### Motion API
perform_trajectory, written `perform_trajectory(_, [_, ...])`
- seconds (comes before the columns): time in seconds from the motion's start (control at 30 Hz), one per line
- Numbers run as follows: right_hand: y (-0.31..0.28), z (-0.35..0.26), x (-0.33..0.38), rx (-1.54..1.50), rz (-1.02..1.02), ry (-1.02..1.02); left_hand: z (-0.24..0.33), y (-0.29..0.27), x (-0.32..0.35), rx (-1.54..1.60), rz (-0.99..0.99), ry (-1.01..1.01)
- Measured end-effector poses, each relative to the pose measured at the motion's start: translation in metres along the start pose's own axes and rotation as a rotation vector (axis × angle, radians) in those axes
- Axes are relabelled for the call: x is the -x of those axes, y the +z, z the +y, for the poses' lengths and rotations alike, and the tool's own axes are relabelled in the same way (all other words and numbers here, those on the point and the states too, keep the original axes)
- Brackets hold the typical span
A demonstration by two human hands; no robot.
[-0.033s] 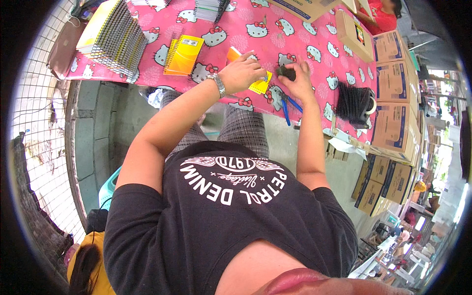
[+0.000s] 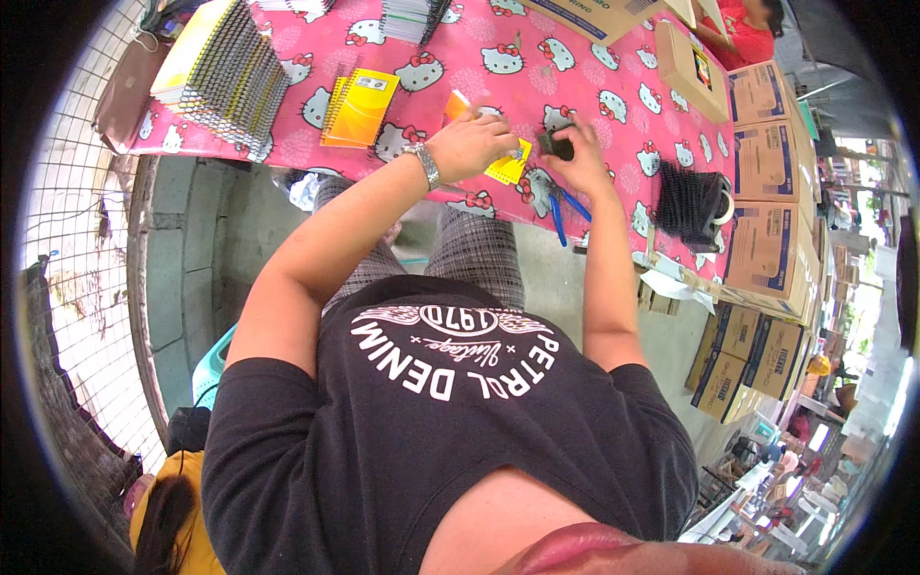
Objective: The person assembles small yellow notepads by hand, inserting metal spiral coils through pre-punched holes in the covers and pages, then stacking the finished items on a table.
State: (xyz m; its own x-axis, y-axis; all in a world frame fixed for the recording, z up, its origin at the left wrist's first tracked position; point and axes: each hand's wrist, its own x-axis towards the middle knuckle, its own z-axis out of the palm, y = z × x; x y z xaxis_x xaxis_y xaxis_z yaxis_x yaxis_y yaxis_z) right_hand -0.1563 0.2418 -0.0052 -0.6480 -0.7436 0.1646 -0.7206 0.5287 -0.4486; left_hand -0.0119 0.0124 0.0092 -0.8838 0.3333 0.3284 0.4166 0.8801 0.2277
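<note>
My left hand (image 2: pixel 471 146), with a metal watch on the wrist, bends over a small yellow-orange notebook (image 2: pixel 508 167) and grips it against the table. Its orange end (image 2: pixel 456 103) shows beyond the hand; the middle is hidden. To the right of the notebook, my right hand (image 2: pixel 586 165) pinches a small, dark, roundish thing (image 2: pixel 560 144), too blurred to name, between thumb and fingers just over the table. Blue-handled pliers (image 2: pixel 563 213) lie with handles spread at the near table edge, between notebook and right forearm.
A tall stack of spiral notebooks (image 2: pixel 225 86) stands at left, with yellow notebooks (image 2: pixel 359 107) nearer. Black coils (image 2: pixel 685 206) lie at the table's right edge. Cartons (image 2: pixel 764 244) are stacked beyond it. Another person in red (image 2: pixel 747 34) sits at the far right.
My right hand and the dark thing in its pinch have shifted and turned slightly. My left hand stays on the notebook.
</note>
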Motion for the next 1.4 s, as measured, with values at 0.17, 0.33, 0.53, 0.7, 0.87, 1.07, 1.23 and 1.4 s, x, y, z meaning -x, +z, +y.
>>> perform_trajectory(0.17, [-0.013,-0.038,-0.006,-0.97,-0.16,0.258,-0.008,0.002,0.022,-0.01,0.102,-0.252])
perform_trajectory(0.33, [-0.007,-0.069,-0.001,-0.811,-0.386,0.2,-0.01,0.003,0.018,0.117,0.04,-0.157])
perform_trajectory(0.53, [-0.005,-0.069,0.014,-1.307,-0.241,0.192,-0.006,-0.004,0.017,0.177,0.052,-0.174])
perform_trajectory(0.7, [-0.002,-0.064,0.011,-0.967,-0.32,0.318,-0.005,-0.01,0.014,0.221,0.033,-0.172])
perform_trajectory(0.87, [-0.004,-0.065,0.002,-1.364,-0.316,0.171,-0.025,-0.011,0.019,0.334,0.098,-0.21])
perform_trajectory(1.07, [0.003,-0.07,-0.017,-1.122,-0.36,0.335,-0.042,-0.012,0.019,0.323,0.037,-0.215])
perform_trajectory(1.23, [0.004,-0.066,-0.02,-1.646,-0.369,0.117,-0.046,-0.013,0.012,0.504,-0.01,-0.235])
perform_trajectory(1.4, [-0.005,-0.088,-0.02,-1.846,-0.365,-0.014,-0.052,-0.012,0.017,0.512,0.004,-0.236])
